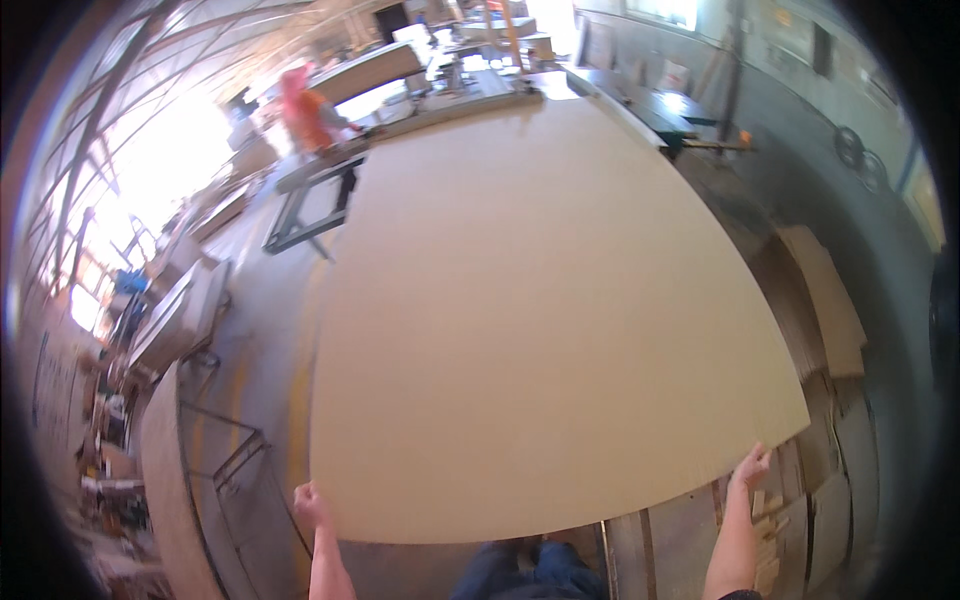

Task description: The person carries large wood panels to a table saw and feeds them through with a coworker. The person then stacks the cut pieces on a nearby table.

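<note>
A big tan board (560, 300) is held up at its near end, and its far end is set by the long machine table (455, 118). The near left corner is gripped by the left hand (311, 505), and the near edge, close to the right corner, is gripped by the right hand (752, 466). Both hands are closed on the board (the fingers underneath cannot be seen).

The board is wide and thin, so its middle could sag or wobble. If one side were lifted or pushed more than the other, the board could be twisted and its far end turned crooked. On the left, the metal frame (276, 238) could be bumped if the board were swung that way. On the right, the brown sheets (835, 300) could be knocked by the corner. A grip could be lost, too, because only the edge is held. Near the far end, a co-worker (310, 118) could be hit by a sudden shove.
</note>
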`<action>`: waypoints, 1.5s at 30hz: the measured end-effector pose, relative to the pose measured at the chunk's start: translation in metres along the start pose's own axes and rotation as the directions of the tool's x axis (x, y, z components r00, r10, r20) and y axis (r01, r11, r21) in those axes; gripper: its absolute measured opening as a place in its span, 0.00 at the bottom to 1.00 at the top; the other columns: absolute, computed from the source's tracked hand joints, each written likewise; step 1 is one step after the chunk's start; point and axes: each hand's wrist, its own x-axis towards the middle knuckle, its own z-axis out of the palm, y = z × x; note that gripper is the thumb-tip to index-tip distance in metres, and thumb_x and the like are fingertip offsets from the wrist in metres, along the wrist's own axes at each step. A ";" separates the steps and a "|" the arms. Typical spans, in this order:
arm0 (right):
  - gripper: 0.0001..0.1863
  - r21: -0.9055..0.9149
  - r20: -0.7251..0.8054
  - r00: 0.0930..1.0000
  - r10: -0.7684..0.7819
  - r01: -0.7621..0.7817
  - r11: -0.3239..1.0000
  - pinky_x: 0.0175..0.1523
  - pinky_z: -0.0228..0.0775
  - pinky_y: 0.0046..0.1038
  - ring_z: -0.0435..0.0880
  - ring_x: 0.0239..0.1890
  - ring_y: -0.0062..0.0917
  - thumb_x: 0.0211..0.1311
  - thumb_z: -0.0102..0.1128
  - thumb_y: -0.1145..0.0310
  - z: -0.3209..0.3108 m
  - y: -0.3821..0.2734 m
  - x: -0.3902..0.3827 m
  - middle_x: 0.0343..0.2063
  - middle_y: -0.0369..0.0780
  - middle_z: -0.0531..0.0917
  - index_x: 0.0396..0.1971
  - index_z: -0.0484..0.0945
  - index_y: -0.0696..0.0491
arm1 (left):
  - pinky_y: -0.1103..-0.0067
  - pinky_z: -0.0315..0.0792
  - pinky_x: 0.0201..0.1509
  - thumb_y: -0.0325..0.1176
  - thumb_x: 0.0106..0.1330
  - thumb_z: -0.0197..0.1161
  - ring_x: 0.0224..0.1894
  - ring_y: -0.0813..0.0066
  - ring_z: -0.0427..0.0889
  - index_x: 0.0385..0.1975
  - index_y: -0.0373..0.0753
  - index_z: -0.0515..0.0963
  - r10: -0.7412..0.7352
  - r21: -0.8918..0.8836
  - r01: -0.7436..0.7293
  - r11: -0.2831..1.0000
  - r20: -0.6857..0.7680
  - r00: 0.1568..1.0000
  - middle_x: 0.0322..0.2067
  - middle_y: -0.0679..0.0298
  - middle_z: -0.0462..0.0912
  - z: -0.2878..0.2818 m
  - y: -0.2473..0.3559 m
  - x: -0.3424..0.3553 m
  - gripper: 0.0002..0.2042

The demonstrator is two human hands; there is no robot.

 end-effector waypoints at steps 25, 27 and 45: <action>0.35 0.608 0.650 -0.062 -0.758 0.641 0.469 0.73 0.61 0.44 0.67 0.70 0.49 0.58 0.72 0.57 0.063 -0.342 -0.767 0.65 0.56 0.72 0.58 0.76 0.66 | 0.69 0.78 0.55 0.42 0.66 0.68 0.49 0.56 0.87 0.64 0.32 0.70 0.325 -0.520 0.159 0.839 0.714 0.620 0.52 0.46 0.84 -0.045 -0.075 0.013 0.30; 0.37 0.567 0.667 -0.061 -0.743 0.688 0.453 0.74 0.58 0.43 0.64 0.72 0.48 0.57 0.72 0.54 0.084 -0.366 -0.818 0.66 0.56 0.70 0.59 0.75 0.66 | 0.69 0.76 0.62 0.48 0.65 0.70 0.56 0.52 0.83 0.68 0.24 0.61 0.315 -0.448 0.131 0.884 0.781 0.540 0.59 0.42 0.78 -0.045 -0.102 0.031 0.41; 0.21 0.277 0.519 0.145 -0.843 0.904 0.326 0.72 0.59 0.50 0.72 0.65 0.48 0.62 0.51 0.74 0.172 -0.379 -0.904 0.60 0.53 0.77 0.54 0.78 0.65 | 0.80 0.80 0.43 0.45 0.68 0.69 0.41 0.77 0.88 0.51 0.27 0.80 0.117 -0.259 0.436 0.862 0.938 0.326 0.40 0.57 0.88 0.038 -0.216 0.302 0.24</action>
